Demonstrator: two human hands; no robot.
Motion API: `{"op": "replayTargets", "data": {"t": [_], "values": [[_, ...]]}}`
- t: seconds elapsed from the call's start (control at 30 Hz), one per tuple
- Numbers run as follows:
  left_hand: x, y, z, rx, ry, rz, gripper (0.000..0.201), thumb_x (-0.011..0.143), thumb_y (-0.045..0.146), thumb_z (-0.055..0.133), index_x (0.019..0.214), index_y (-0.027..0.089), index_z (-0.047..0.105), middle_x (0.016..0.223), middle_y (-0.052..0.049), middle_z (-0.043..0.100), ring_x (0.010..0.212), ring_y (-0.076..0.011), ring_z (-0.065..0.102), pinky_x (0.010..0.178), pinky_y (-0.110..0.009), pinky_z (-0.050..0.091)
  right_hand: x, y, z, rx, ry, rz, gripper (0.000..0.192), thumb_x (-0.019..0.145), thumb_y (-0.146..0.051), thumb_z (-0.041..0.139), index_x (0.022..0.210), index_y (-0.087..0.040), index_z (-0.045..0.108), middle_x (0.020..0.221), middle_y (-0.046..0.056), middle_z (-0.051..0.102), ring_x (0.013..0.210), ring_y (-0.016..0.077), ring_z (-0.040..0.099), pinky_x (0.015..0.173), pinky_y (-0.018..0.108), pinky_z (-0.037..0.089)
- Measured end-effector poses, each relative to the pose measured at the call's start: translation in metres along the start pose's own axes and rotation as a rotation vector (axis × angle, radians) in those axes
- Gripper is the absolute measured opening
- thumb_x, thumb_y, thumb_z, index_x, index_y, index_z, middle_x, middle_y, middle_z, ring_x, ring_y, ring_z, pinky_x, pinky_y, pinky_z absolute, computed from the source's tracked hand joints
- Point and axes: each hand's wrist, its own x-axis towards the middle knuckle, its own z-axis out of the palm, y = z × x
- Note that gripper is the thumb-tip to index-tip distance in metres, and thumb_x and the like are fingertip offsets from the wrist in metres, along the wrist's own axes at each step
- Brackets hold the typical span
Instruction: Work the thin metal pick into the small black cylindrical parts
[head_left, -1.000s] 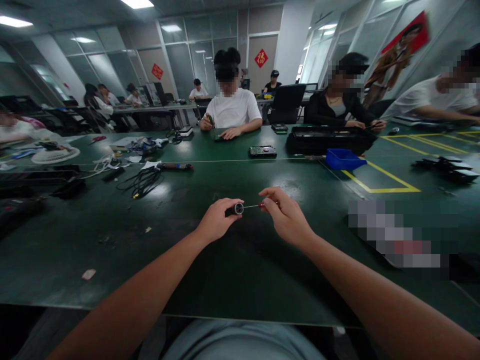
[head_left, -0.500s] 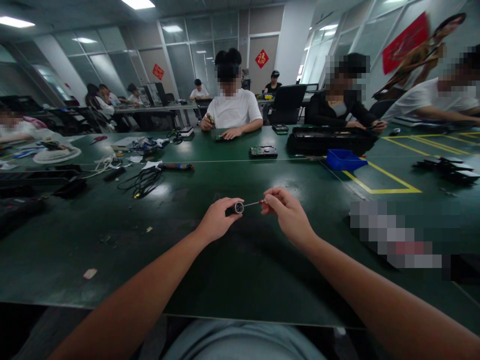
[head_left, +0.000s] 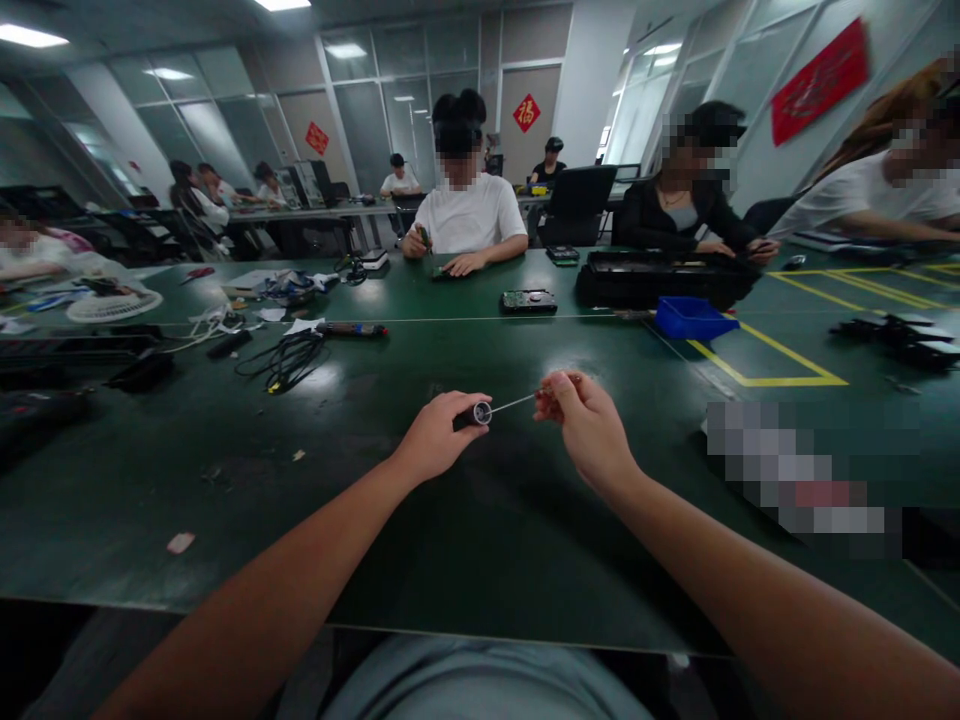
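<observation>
Pinching dark cylinder (head_left: pixel 480 413) left, thin shaft (head_left: pixel 514 402) right: 2 hands (head_left: pixel 441 432) (head_left: pixel 591 425), cables (head_left: pixel 298 352), blue bin (head_left: pixel 691 319) beyond.

Deep green fills a workshop tabletop (head_left: pixel 420 570), with bright yellow marking lines (head_left: pixel 795 382) boxing its right side.
At centre, a black cylinder (head_left: pixel 475 413) shows a pale silver rim beside a silvery metal rod (head_left: pixel 514 402); farther back, a plastic bin (head_left: pixel 694 320) is vivid blue, a hard drive (head_left: pixel 529 300) mixes green and silver, and a round grille (head_left: pixel 112 311) is white. One co-worker's T-shirt (head_left: pixel 472 215) is plain white; another's jacket (head_left: pixel 643 212) is black over a grey top (head_left: pixel 681 216). Behind, a diamond sign (head_left: pixel 526 113) sets a gold character on red; a banner (head_left: pixel 820 82) is red, its markings blurred.
</observation>
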Motion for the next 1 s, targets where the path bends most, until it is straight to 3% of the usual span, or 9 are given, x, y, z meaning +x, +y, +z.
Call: {"op": "replayTargets", "data": {"t": [0.13,0.37,0.63,0.9,1.0], "values": [[0.000,0.000,0.001,0.005,-0.001,0.006,0.039,0.085,0.022,0.070,0.124,0.026,0.064,0.120,-0.004,0.067,0.113,-0.0239,0.058,0.102,-0.042,0.044,-0.005,-0.005,0.000,-0.151,-0.035,-0.092,0.027,0.094,-0.046,0.053,0.093,-0.021,0.060,0.080,0.003,0.065,0.071,0.0170,0.062,0.069,0.035,0.053],[-0.001,-0.003,0.003,0.003,-0.022,0.027,0.040,0.086,0.024,0.069,0.125,0.028,0.063,0.121,-0.003,0.066,0.115,-0.0230,0.057,0.102,-0.041,0.042,-0.006,-0.006,-0.001,-0.185,-0.082,-0.126,0.026,0.095,-0.045,0.051,0.094,-0.021,0.060,0.080,0.003,0.066,0.071,0.0170,0.063,0.069,0.034,0.052],[-0.001,-0.005,0.004,0.017,-0.028,0.041,0.039,0.086,0.024,0.070,0.124,0.027,0.064,0.117,-0.003,0.067,0.110,-0.0230,0.059,0.099,-0.040,0.044,-0.007,-0.018,-0.004,-0.378,-0.101,-0.135,0.028,0.088,-0.047,0.063,0.077,-0.021,0.059,0.062,0.000,0.063,0.057,0.0150,0.058,0.057,0.030,0.044],[0.000,-0.005,0.003,0.010,-0.029,0.025,0.037,0.086,0.022,0.070,0.123,0.026,0.065,0.118,-0.003,0.067,0.111,-0.0223,0.059,0.100,-0.039,0.044,-0.010,-0.012,-0.005,-0.375,-0.201,-0.208,0.013,0.092,-0.031,0.053,0.088,-0.021,0.061,0.076,0.001,0.063,0.069,0.0164,0.059,0.064,0.031,0.044],[0.000,-0.005,0.003,0.005,-0.036,0.029,0.038,0.085,0.020,0.070,0.122,0.025,0.065,0.118,-0.003,0.068,0.111,-0.0218,0.059,0.100,-0.039,0.043,-0.011,-0.015,-0.004,-0.324,-0.216,-0.184,0.019,0.094,-0.035,0.050,0.087,-0.021,0.061,0.074,0.001,0.063,0.069,0.0165,0.060,0.065,0.031,0.045]]}}
